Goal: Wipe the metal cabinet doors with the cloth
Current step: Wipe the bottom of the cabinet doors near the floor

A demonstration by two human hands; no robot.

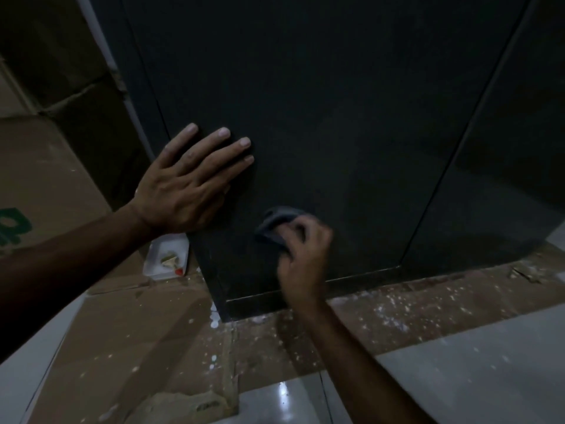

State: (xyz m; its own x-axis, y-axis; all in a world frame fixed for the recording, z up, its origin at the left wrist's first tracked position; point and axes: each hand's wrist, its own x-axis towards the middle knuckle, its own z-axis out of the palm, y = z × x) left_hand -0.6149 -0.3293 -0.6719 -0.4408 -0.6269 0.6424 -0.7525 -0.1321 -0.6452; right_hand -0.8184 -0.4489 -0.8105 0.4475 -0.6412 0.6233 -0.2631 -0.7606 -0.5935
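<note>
Both on cabinet door: left hand flat; right hand gripping cloth.

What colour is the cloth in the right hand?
Dark grey; the cloth shows in the head view, bunched against the cabinet door.

- You have two hands in view: left hand, right hand.
- One cloth.
- Two doors: left door, right door.
- One white tray.
- One box.
</note>
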